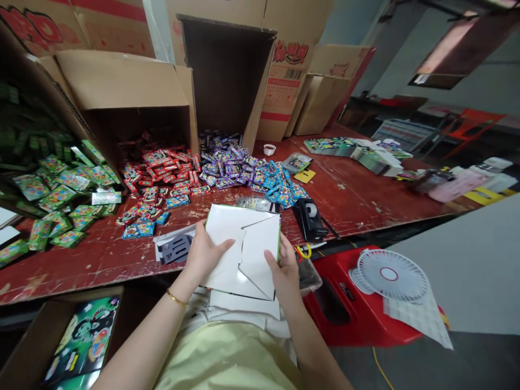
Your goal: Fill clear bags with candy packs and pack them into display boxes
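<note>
Between both hands, in front of my body, is a white cardboard box (227, 271) with its interlocking bottom flaps facing me and a thin green edge along its sides. My left hand (205, 252) grips its left side, thumb lying across the white face. On the opposite side my right hand (283, 262) holds the edge, thumb on the flap and fingers wrapped behind. A slotted dark grey holder (174, 249) lies on the table left of the box. Just beyond the box's right corner stands a black tape dispenser (309, 219).
On the red table (325, 189) lie heaps of green packets (60, 189), red packets (162, 168), purple packets (229, 168) and blue packets (280, 181). Large open cartons stand behind them. To my right, a white fan (392, 275) rests on a red stool (365, 325). A carton (116, 314) holds printed boxes below left.
</note>
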A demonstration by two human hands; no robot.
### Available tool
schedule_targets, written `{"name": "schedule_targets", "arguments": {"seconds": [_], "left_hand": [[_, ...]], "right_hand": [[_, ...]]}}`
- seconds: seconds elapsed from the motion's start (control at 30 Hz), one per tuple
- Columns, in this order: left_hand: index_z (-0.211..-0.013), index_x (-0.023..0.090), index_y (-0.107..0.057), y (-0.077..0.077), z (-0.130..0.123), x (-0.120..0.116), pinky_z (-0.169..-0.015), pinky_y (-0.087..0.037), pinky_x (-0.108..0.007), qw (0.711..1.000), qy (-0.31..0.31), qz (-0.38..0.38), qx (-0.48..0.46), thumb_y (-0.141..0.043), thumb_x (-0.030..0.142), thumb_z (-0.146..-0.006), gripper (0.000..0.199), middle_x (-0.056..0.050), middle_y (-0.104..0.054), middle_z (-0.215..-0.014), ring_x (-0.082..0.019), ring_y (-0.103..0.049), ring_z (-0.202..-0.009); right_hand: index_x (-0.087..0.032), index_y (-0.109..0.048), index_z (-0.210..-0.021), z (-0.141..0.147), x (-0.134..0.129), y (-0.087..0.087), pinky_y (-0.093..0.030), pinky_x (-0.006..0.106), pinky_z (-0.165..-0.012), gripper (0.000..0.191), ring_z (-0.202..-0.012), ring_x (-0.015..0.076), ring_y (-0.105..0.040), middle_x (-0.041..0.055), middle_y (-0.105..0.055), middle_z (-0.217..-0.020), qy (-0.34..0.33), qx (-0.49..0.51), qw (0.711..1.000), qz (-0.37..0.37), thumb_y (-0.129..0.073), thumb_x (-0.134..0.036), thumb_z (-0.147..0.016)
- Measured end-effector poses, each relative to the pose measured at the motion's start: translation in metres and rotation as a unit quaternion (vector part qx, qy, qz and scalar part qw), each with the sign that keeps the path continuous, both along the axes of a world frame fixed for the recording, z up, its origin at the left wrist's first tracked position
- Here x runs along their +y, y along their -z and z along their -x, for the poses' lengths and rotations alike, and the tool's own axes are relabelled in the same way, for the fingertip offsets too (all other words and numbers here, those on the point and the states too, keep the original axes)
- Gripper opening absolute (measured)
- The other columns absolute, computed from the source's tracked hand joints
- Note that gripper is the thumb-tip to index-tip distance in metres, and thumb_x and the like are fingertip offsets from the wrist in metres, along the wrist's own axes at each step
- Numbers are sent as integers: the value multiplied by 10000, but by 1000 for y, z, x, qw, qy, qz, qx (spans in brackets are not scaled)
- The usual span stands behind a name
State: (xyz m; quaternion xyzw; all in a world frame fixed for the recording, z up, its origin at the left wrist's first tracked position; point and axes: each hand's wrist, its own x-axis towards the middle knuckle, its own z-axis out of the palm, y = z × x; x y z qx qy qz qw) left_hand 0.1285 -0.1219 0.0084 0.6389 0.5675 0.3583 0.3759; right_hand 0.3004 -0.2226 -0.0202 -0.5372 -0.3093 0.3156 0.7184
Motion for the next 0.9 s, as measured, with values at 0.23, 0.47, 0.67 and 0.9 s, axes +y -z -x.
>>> {"name": "schedule_targets", "arguments": {"seconds": [0.23, 0.47, 0.67, 0.9], "left_hand": [[-1229, 181, -384, 10, -5, 0, -889, -501, -423, 998, 1, -42, 47, -802, 396, -668, 732, -166, -624, -1181, -302, -631, -1091], [-1260, 180, -368, -14, -6, -8, -868, -501, -439, 992, 7, -60, 114, -754, 441, -711, 720, -190, -593, -1230, -341, -607, -1141], [-1275, 135, -374, -33, -2, -4, -804, -507, -473, 984, -4, -28, 178, -753, 459, -702, 759, -223, -656, -1123, -398, -652, -1031], [-1395, 190, -344, -33, 5, -16, -961, -465, -463, 995, 65, -70, 39, -764, 500, -695, 874, -185, -558, -1343, -350, -580, -1193]], "right_hand": [[-254, -469, -1366, -8, -2, -1, -387, 471, -1119, 639, -1332, 266, -482, 84, -502, -1451, -37, 45, 998, 17, -714, -376, -788], [-258, -438, -1396, -4, 1, -5, -413, 469, -1096, 659, -1315, 259, -498, 74, -516, -1438, 4, 50, 998, 48, -675, -423, -804], [-250, -457, -1385, -2, 4, -9, -476, 448, -1039, 645, -1272, 258, -541, 73, -565, -1388, -22, 35, 998, 53, -661, -441, -803], [-279, -445, -1393, -4, 3, -3, -418, 450, -1098, 663, -1299, 266, -513, 50, -562, -1393, 4, 37, 994, 98, -649, -513, -807]]}}
